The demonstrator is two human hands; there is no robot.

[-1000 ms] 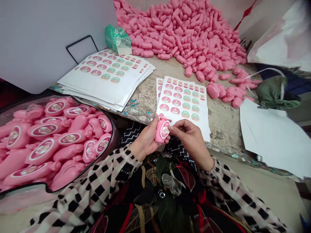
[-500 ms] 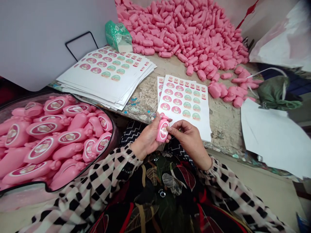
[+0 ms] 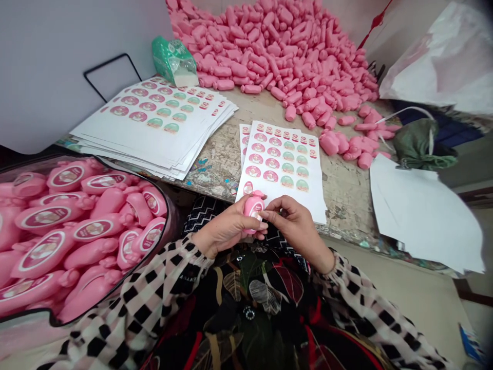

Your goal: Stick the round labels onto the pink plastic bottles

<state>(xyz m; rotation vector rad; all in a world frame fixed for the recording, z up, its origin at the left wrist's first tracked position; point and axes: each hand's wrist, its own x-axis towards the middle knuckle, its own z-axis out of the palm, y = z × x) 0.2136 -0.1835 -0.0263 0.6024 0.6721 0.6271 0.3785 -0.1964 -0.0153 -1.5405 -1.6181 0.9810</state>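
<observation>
A small pink plastic bottle (image 3: 253, 205) with an oval pink-and-white sticker (image 3: 256, 207) on its front is held upright over my lap. My left hand (image 3: 230, 226) is wrapped round it from the left, thumb lying across the lower front. From the right, my right hand (image 3: 295, 222) meets it with thumb and fingertips pinched at the sticker's right edge. Behind the bottle lies a sheet of stickers (image 3: 277, 154) in pink and green, partly over another sheet.
A thick stack of sticker sheets (image 3: 127, 139) lies left, a green plastic packet (image 3: 175, 59) at its back. Pink bottles (image 3: 277, 51) are heaped at the table's far side. A clear bag (image 3: 164, 226) holds labelled bottles at left. White sheets (image 3: 427, 210) lie right, near a dark green pouch (image 3: 418, 141).
My left thumb has moved from the bottle's side onto its lower front. The bottle has turned slightly, and my right fingers stay at the sticker. The whole view has shifted a little.
</observation>
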